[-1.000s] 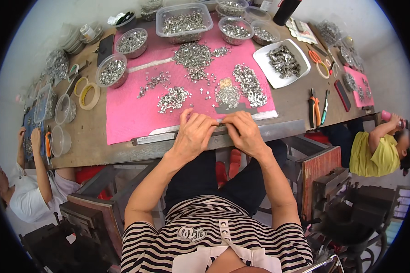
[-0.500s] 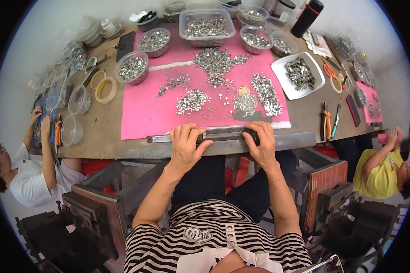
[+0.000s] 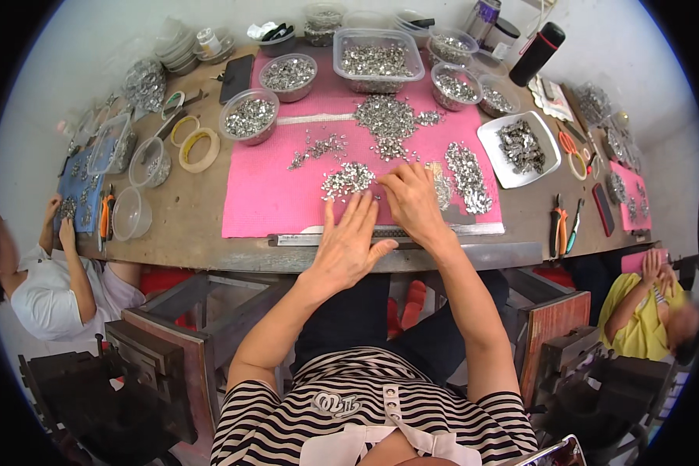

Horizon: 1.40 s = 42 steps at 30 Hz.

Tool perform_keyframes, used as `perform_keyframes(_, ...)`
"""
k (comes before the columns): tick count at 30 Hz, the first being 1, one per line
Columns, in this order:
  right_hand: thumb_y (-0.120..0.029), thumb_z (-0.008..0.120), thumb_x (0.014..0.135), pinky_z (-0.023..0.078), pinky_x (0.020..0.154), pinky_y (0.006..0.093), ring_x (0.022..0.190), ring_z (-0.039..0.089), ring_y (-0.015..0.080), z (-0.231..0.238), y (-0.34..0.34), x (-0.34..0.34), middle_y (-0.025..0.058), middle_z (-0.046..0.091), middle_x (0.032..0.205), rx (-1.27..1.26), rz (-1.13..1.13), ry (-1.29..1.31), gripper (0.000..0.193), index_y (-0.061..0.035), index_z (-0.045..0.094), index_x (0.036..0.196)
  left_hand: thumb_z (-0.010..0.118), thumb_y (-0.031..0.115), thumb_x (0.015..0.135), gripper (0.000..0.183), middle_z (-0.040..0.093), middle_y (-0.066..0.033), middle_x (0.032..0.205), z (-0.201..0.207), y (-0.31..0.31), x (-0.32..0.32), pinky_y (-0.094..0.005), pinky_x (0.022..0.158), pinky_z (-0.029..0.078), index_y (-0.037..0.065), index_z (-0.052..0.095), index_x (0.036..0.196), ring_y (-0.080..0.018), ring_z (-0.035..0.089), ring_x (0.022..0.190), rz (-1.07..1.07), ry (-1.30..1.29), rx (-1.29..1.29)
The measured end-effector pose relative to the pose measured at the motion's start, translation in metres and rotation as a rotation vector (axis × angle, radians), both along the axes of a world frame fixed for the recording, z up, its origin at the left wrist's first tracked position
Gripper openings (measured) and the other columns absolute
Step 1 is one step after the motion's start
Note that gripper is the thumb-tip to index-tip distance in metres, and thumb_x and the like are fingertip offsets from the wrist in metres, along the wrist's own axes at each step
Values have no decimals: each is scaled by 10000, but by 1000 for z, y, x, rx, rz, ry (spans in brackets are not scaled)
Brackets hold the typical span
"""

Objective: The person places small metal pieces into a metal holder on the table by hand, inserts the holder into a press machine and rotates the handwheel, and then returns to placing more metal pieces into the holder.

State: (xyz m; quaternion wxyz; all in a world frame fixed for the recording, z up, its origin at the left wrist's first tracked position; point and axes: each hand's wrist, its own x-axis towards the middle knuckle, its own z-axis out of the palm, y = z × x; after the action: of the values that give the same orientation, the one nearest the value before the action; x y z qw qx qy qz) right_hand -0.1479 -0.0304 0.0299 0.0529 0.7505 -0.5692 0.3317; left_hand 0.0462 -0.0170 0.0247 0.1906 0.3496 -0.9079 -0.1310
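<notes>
My left hand [image 3: 349, 242] lies palm down with its fingers stretched out. Its fingertips reach the near side of a small pile of shiny metal pieces [image 3: 347, 179] on the pink mat [image 3: 256, 202]. Close beside that pile, on its right, my right hand [image 3: 414, 203] has its fingers drawn together in a pinch; what they hold, if anything, is too small to make out. Below both hands a long metal bar [image 3: 295, 240] with a dark slotted strip lies along the mat's near edge. My right hand partly hides a heap of thin silvery pieces [image 3: 443, 188].
More metal pieces are heaped on the mat [image 3: 384, 116]. Tubs of them [image 3: 377, 74] stand behind, and a white dish [image 3: 553, 159] stands right. Tape rolls [image 3: 200, 150] lie left, pliers [image 3: 558, 225] right. One person [image 3: 54, 299] sits at each side.
Both hands have left the metal bar and moved forward over the mat. The left has spread its fingers by the small pile; the right has gone inward beside it and pinches.
</notes>
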Motion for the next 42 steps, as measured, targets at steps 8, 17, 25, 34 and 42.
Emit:
perform_keyframes(8, -92, 719, 858, 419, 832, 424, 926, 578, 286, -15, -23, -1, 77, 628, 922, 42, -76, 49, 92, -79, 725, 949, 678, 281, 973, 244, 713, -104, 1146, 7, -22, 30, -544, 1122, 313, 80, 743, 1094, -286, 632, 1151, 85, 434, 91)
perform_keyframes(17, -62, 711, 829, 411, 817, 431, 901, 571, 294, -7, -19, -3, 98, 599, 890, 24, -13, 102, 103, -48, 652, 912, 759, 168, 871, 74, 658, -1, 877, 0, -50, 31, -460, 945, 340, 134, 729, 929, -224, 580, 899, 223, 255, -35)
perform_keyframes(25, 12, 689, 831, 408, 798, 412, 874, 566, 301, 15, 48, -1, 115, 561, 893, 190, 204, -159, 146, -33, 579, 917, 742, 153, 875, 65, 632, -10, 894, -4, -59, 31, -490, 973, 334, 131, 710, 926, -228, 576, 928, 138, 211, -105)
perform_keyframes(34, 23, 708, 810, 427, 763, 411, 838, 554, 301, 7, 63, 10, 111, 558, 902, 95, 242, -51, 190, -30, 576, 936, 696, 100, 898, 68, 603, -28, 897, 4, -25, 22, -471, 959, 345, 101, 652, 950, -235, 578, 926, 26, 315, -86)
perform_keyframes(42, 28, 719, 799, 439, 774, 399, 862, 595, 285, 7, 60, 5, 104, 612, 944, 57, 304, -36, 205, -24, 625, 974, 705, 80, 889, 94, 598, -50, 918, -4, -2, 11, -432, 918, 368, 71, 631, 946, -249, 585, 899, -56, 423, -67)
